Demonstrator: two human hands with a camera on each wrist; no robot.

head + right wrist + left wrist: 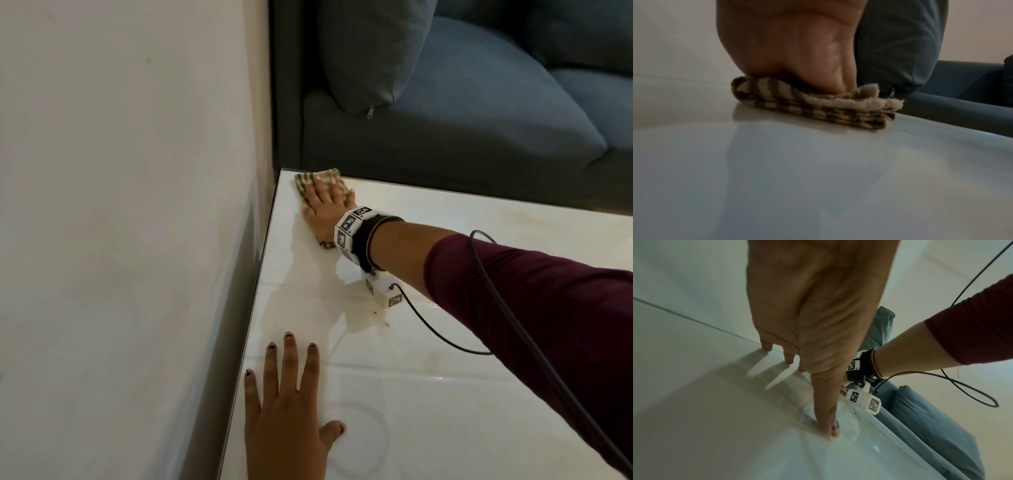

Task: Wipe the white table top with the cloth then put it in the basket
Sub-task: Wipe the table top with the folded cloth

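Cloth (pixel 310 186), checked in beige and olive and folded into several layers, lies flat at the far left corner of the white counter (pixel 462 394), close to the wall (pixel 120 205) and to the far edge that faces the blue sofa (pixel 479 120). The right hand (pixel 327 210) presses down on it with straight, spread fingers; this grip is apart and flat, not curled round the fabric. In the right wrist view the palm (pixel 789 48) bears on the top fold of the cloth (pixel 818 108), whose frayed edge points toward a zipped cushion (pixel 898 48). The right wrist carries a black strap with white marker blocks (pixel 352 228), and a dark cable (pixel 507 308) loops from it over the counter. The left hand (pixel 287 404) rests palm down near the left edge, well toward the near side, its fingers straight and spread; that grip is likewise apart and holds nothing. In the left wrist view its fingertips (pixel 766 346) touch the glossy surface.
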